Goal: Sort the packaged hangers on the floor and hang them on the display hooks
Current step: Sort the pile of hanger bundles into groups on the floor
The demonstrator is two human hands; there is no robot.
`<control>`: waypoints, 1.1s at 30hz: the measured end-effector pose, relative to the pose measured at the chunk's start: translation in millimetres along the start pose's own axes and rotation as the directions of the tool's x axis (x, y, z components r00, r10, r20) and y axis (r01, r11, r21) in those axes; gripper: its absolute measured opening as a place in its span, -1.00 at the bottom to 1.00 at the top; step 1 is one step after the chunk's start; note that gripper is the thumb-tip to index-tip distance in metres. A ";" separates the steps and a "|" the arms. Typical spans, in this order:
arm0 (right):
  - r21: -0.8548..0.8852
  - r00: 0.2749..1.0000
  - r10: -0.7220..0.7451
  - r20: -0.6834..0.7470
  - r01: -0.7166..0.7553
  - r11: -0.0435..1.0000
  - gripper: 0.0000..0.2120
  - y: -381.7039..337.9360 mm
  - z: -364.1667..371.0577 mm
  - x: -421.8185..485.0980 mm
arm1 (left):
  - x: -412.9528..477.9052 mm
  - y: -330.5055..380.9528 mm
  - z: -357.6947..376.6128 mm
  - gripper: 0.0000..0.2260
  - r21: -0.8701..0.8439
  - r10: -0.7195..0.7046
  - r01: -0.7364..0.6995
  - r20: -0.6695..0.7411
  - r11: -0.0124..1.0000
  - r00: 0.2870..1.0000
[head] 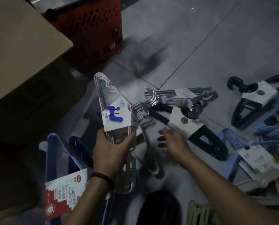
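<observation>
— What does the left hand have?

— Its fingers are wrapped tight around a pack of pink hangers, gripping the bundle just below its white card sleeve with the blue figure. The pack rises up and away from the fingertips, and its lower end runs down past the wrist, beside a dark wristband.

— And the right hand?

— Its fingers are spread and hold nothing. They hover low over the tiled floor, beside the pink pack. Whether the fingertips touch the grey hanger lying under them cannot be told; the view is blurred there.

— Where are the other packs?

— Just beyond the right fingertips lies a black pack with a white label; past that, a pack of pale wire hangers with steel hooks. Farther right sit another black pack and light blue packs. Left of the left hand, a dark blue pack with a red and white card lies on the floor.

— Any room to move?

— Bare tile opens up far beyond both sets of fingers. To the upper left, the edge of a cardboard box and a red basket close in.
</observation>
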State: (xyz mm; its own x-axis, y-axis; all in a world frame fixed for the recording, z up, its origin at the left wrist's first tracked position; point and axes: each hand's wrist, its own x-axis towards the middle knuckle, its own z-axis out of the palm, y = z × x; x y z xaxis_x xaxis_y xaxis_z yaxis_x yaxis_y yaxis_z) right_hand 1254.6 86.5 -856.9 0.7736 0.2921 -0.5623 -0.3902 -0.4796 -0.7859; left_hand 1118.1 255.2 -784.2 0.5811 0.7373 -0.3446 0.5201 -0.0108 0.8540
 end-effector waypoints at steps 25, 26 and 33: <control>0.041 0.673 -0.154 -0.723 0.265 0.963 -0.79 62.9 -328.5 -447.4 | -338.2 191.0 123.8 -0.41 0.448 -0.390 -0.350 0.893 0.823 0.225; 0.091 0.681 -0.113 -0.724 0.256 0.962 -0.81 79.3 -334.0 -457.0 | -351.2 187.2 135.4 -0.44 0.459 -0.389 -0.355 0.886 0.815 0.251; 0.359 0.665 0.218 -0.714 0.081 0.930 -0.80 211.3 -326.9 -483.0 | -424.0 93.1 200.9 -0.43 0.537 -0.420 -0.345 0.833 0.770 0.360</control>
State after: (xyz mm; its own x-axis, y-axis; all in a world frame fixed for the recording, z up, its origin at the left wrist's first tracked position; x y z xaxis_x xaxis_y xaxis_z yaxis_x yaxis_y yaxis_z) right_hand 961.8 -426.4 -667.4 0.7863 -0.5011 -0.3615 -0.4792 -0.1252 -0.8687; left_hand 1045.9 -194.1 -636.9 0.5122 -0.2929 -0.8074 0.5362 -0.6253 0.5670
